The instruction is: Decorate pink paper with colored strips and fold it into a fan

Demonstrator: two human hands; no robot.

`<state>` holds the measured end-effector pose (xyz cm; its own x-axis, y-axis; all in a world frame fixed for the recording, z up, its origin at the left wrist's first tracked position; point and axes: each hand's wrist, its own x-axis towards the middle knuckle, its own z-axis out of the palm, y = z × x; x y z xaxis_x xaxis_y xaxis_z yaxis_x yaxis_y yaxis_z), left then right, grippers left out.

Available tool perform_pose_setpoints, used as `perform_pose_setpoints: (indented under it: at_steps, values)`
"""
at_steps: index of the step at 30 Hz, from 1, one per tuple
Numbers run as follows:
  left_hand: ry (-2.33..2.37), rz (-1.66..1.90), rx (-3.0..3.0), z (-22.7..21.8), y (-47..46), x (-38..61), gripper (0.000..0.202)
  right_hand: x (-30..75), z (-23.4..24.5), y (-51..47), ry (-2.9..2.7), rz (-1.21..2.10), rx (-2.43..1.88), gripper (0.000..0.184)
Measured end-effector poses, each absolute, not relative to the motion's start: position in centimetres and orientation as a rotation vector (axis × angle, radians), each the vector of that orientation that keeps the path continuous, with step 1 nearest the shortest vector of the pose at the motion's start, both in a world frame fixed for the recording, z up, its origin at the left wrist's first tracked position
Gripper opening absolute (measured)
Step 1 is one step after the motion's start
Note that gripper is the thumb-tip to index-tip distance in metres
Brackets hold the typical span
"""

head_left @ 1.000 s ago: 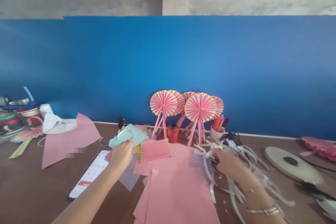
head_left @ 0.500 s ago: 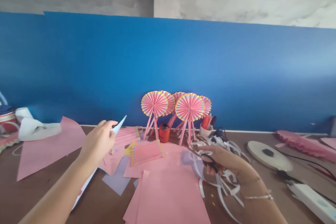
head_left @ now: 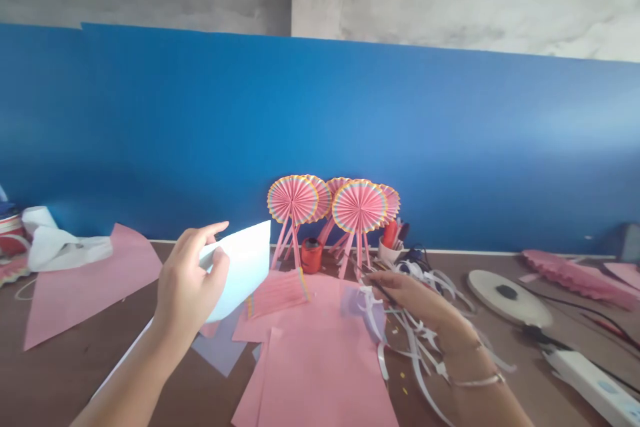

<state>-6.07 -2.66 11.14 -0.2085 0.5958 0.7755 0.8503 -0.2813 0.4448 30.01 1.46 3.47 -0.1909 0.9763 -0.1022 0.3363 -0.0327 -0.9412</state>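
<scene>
My left hand (head_left: 193, 273) pinches a light blue sheet of paper (head_left: 245, 270) between thumb and fingers, holding it raised and tilted over the table. My right hand (head_left: 405, 293) is closed around dark-handled scissors (head_left: 381, 289), their thin tip pointing up and left; the fingers partly hide them. White paper strips (head_left: 417, 347) lie under and around that hand. Between the hands are flat pink sheets (head_left: 320, 373) and a pleated pink piece (head_left: 277, 295) with a striped edge. Behind stand pink pleated round fans (head_left: 360, 205) on stick legs.
A red container (head_left: 311, 257) and a white cup (head_left: 389, 251) of tools stand by the fans. To the right are a round white disc (head_left: 510, 298), cables and a white power strip (head_left: 595, 383). Pink paper (head_left: 95, 287) lies left. A blue panel (head_left: 200, 120) closes off the back.
The blue paper in my left hand has turned from nearly edge-on to showing its broad face. My right hand has shifted slightly left, out of the strips, with the scissors.
</scene>
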Motion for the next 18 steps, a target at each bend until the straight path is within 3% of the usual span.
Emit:
perform_pose_setpoints:
  at_steps: [6,12,18]
  values:
    - [-1.750,-1.620,-1.882,11.5,-3.5,-5.9,0.030,29.2,4.7,0.8,-1.668,1.205,-1.479,0.037]
    - [-2.207,-1.925,-2.282,11.6,-3.2,-5.7,0.037,29.1,5.9,-0.1,-1.538,1.400,-1.337,0.043]
    - [-2.219,-1.973,-2.781,9.2,-0.7,-3.4,0.036,29.7,6.1,-0.6,-1.419,1.617,-1.083,0.041]
